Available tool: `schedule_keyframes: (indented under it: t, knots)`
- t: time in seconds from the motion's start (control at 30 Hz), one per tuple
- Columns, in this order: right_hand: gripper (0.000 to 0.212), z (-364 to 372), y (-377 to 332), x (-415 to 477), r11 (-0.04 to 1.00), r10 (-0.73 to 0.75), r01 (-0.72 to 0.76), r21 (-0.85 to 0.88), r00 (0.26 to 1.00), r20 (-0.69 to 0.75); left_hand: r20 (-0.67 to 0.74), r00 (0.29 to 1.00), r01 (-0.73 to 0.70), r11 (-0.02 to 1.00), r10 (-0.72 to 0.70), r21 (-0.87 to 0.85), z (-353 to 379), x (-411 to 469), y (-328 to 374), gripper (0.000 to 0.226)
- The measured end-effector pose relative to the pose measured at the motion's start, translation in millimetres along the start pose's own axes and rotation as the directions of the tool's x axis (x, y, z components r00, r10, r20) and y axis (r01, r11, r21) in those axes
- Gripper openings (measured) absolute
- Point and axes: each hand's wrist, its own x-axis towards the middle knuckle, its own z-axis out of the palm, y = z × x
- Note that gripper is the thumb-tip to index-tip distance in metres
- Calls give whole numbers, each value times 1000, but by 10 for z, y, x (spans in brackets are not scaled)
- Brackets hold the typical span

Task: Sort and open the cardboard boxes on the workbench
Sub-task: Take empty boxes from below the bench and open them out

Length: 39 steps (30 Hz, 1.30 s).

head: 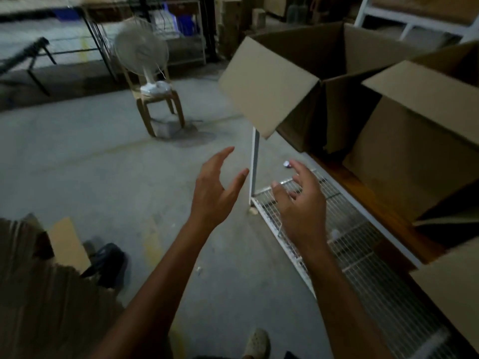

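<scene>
Concrete floor (103, 164) underfoot, flattened cardboard (39, 294) stacked near-left. Left hand (215, 193) and right hand (300, 206) hover empty, fingers spread loose, short of the bench (363, 193). Opened boxes (414, 141) stand on it; the far flap (264, 86) overhangs, so a careless reach could drag that box off.

Premises: apparently a warehouse or storeroom. Bare concrete floor (103, 164), metal racking (178, 29), open cardboard boxes (324, 73), flattened cardboard (39, 294).

Plain brown cardboard box (264, 84) at two o'clock; white wire-grid shelf (388, 294) at four; the concrete floor (103, 164) is grey.
</scene>
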Motion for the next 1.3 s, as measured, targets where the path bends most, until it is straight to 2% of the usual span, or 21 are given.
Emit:
schedule_keyframes:
  t: [0.3,0.43,0.67,0.8,1.0,1.1,1.2,1.23,1.27,1.3]
  knots:
    - [56,383,-191,1285,999,-52,53,7,991,-126,24,994,-108,993,109,-49,63,1570,-320,59]
    - [47,583,-252,1793,997,-72,68,-27,972,-222,86,973,-206,974,215,-98,186,2296,-516,55]
    - [38,719,-476,2696,982,-48,-43,-185,886,-462,269,841,-454,882,470,-125,451,3655,-452,55]
    - [31,716,-576,3157,958,-73,-79,-276,864,-499,313,761,-574,815,568,-82,670,4251,-412,53]
    - [25,685,-443,3965,900,-109,-146,-411,837,-536,364,689,-649,757,627,-76,1169,5044,-515,55]
    - [26,665,-329,4347,851,-125,-171,-496,852,-509,376,673,-656,749,637,-95,1433,5355,-481,54]
    - [28,716,-148,4591,813,-16,-249,-526,894,-448,456,631,-699,715,628,-17,1776,5604,-642,51]
    - [30,776,-68,4628,765,38,-302,-569,903,-428,508,618,-707,707,600,26,1876,5659,-771,47]
    - [35,856,4,4649,678,79,-352,-646,908,-411,555,609,-711,700,567,65,1953,5690,-920,44]
    - [42,938,56,4653,575,93,-381,-724,910,-404,578,597,-723,685,556,88,2015,5694,-1073,51]
